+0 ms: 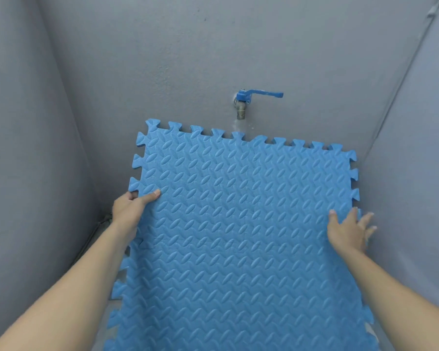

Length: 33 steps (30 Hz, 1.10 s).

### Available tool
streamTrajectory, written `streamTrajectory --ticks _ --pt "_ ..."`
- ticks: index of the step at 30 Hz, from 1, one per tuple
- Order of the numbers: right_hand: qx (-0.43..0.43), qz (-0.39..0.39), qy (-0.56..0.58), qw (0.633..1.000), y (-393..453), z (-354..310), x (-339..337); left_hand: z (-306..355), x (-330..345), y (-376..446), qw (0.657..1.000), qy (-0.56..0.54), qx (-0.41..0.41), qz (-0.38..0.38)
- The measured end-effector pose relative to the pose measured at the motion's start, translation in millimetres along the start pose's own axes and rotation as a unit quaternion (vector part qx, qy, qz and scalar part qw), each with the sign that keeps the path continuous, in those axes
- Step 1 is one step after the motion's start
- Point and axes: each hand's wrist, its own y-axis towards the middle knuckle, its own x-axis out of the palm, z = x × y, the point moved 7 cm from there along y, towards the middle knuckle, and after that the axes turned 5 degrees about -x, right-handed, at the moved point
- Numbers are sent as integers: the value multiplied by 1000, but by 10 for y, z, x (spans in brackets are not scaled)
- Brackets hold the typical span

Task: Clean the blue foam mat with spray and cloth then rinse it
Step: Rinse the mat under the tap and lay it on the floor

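The blue foam mat (pixel 238 219) fills the middle of the head view, a large textured sheet with jigsaw-tooth edges, tilted with its far edge up against the grey wall. My left hand (pixel 131 207) grips its left edge, thumb on top and fingers curled under a tooth. My right hand (pixel 349 230) rests on the right edge with fingers spread apart, the fingertips reaching past the rim. A metal tap with a blue lever handle (pixel 246 101) sticks out of the wall just above the mat's far edge. A faint spray of water shows below its spout. No spray bottle or cloth is visible.
Grey walls (pixel 36 148) close in on the left, back and right, forming a narrow corner. A dark strip of floor edge (pixel 96 231) shows beside my left forearm.
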Motion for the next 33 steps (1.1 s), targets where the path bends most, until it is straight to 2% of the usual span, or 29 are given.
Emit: streamTrajectory --ticks 2,5,7,9,11,13,15,17,18,19,21,23,24,25,27,28,29,30,32,33 --pt "46 11 34 998 -39 -47 177 79 -280 67 999 31 18 17" --pt "24 47 51 997 -168 -636 508 100 -607 108 997 61 36 39" --pt "-42 49 36 997 -387 -1218 777 21 -758 160 995 67 39 61" --pt "-187 43 -14 981 -734 -1854 1068 -72 -813 190 994 74 33 69" --pt "-384 29 -72 920 -1239 -2458 1360 -145 -798 226 995 72 21 68" --pt "-576 -19 -124 807 -1899 -2774 1693 -195 -763 255 995 64 14 70" --pt "-687 -63 -181 701 -2378 -2631 1924 -200 -685 258 996 54 20 64" --pt "-739 -59 -196 642 -2411 -2209 1934 -212 -599 264 997 41 23 67" --pt "-743 -46 -202 637 -2282 -1967 1861 -209 -587 256 997 28 28 72" --pt "-722 -29 -213 658 -2059 -1719 1751 -221 -585 262 996 20 24 78" --pt "-617 13 -233 752 -1411 -1190 1416 -221 -575 251 997 17 13 79" --pt "-488 -2 -257 834 -891 -624 1074 -237 -587 290 997 33 6 69" --pt "-453 -14 -266 851 -809 -386 972 -247 -607 308 997 44 7 67" --pt "-445 -19 -275 852 -835 -200 940 -239 -582 283 996 58 12 63" --pt "-473 -33 -300 828 -1174 64 1062 -239 -522 284 995 68 23 62" --pt "-520 -38 -302 798 -1495 147 1187 -241 -491 288 994 82 25 63" --pt "-594 -51 -294 747 -1916 210 1348 -226 -451 277 993 97 29 65" --pt "-681 -83 -282 671 -2393 245 1515 -236 -446 295 991 110 32 68" --pt "-835 -157 -267 455 -3288 349 1799 -224 -482 295 987 136 32 79" --pt "-871 -188 -260 372 -3554 352 1900 -229 -529 322 983 156 38 91"
